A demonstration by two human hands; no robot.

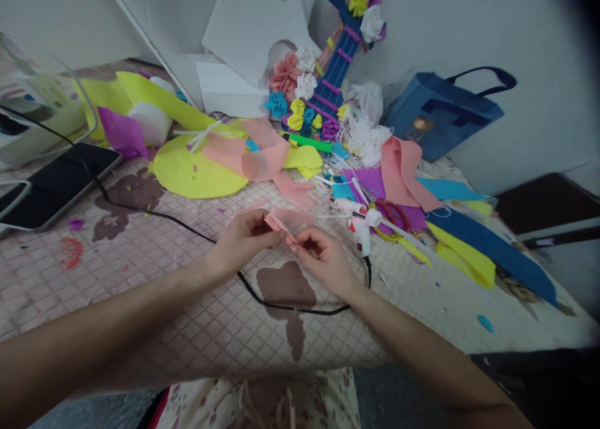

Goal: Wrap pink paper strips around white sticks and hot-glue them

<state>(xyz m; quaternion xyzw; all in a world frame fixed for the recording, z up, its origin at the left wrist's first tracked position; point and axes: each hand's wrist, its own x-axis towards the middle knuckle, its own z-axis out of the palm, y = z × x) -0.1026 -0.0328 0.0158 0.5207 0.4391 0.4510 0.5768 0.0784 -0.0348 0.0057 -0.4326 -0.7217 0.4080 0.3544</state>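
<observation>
Between my two hands is a narrow folded strip of pink paper (280,226), held over the middle of the table. My left hand (244,238) pinches its left end between thumb and fingers. At the other end, my right hand (321,254) has the strip's lower edge in its fingertips. Just behind the hands lie more loose pink strips (297,194). A white glue gun (360,226) rests to the right of my right hand, its black cord (290,308) curving across the table below my hands.
Behind stands a blue guitar shape (335,72) decorated with paper flowers. A yellow disc (199,166), scissors (391,219) and coloured paper scraps lie around. The phone (60,185) is at left, a blue bag (440,113) at back right.
</observation>
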